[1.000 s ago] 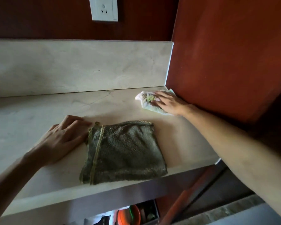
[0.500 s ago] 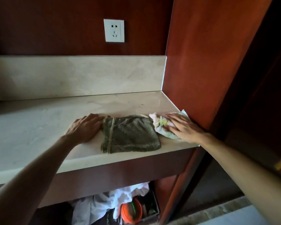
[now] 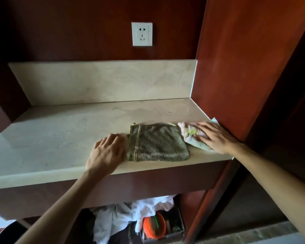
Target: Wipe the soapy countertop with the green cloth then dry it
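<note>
Green cloth (image 3: pixel 158 141) folded on countertop (image 3: pixel 60 131); left hand (image 3: pixel 106 152) apparently touching edge.

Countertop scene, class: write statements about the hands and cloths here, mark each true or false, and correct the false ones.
1. The right hand lies flat on the pale cloth. True.
2. The dark green cloth hangs over the countertop's front edge. False: it lies folded on top.
3. The left hand rests at the dark green cloth's left edge. True.
4. A plug sits in the wall socket. False: it is empty.
</note>
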